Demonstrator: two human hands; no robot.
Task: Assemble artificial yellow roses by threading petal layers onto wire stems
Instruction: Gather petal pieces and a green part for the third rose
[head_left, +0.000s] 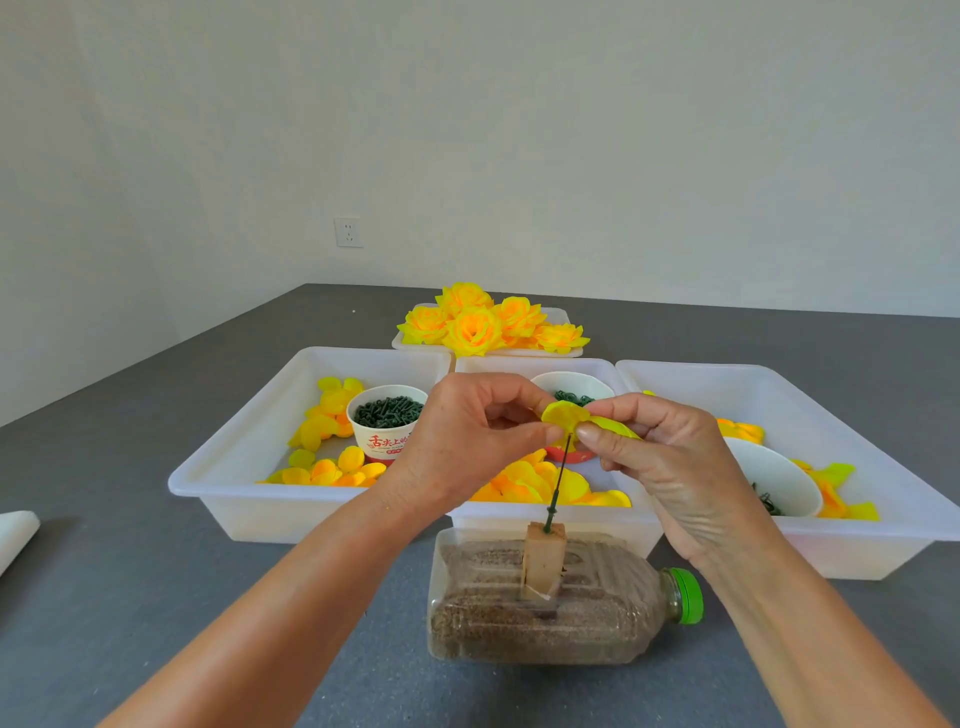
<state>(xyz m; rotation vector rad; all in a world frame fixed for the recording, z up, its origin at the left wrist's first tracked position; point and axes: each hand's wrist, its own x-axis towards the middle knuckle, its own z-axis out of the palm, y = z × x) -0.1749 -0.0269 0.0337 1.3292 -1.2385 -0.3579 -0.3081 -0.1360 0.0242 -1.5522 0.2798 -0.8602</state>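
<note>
Leftmost, white object (15, 535): only a rounded corner shows at the frame's left edge, lying on the grey table (130, 467), well apart from the trays.
Left tray (249, 431): white plastic, holding loose yellow petals (327, 415) and a paper cup (387, 423) full of dark green pieces; open table lies between its left wall and the table's left edge.
Left hand (467, 441): raised over the gap between left and middle trays, thumb and forefinger pinching the left side of a yellow petal layer (566, 415).
Petal layer: held by both hands at the top of the wire stem (558, 483), which leans slightly right.
Stem base: stuck in a small wooden block (543, 561) fixed upright on a clear bottle (545, 597) lying on its side, green cap (688, 595) pointing right; the bottle sits just in front of the middle tray.
Middle tray (550, 514): more yellow petals and a white bowl (571, 382) with green pieces, mostly hidden by the hands.
Rear tray (561, 317): finished yellow roses (478, 322) piled high, just behind the middle tray.
Right hand (670, 462): fingers curled, thumb and fingertips pinching the petal layer's right side.
Right tray (883, 467): petals and a tilted white bowl (779, 478); its right end runs out of frame.
Room: plain pale wall with one socket (348, 232); bare table stretches behind the trays.
</note>
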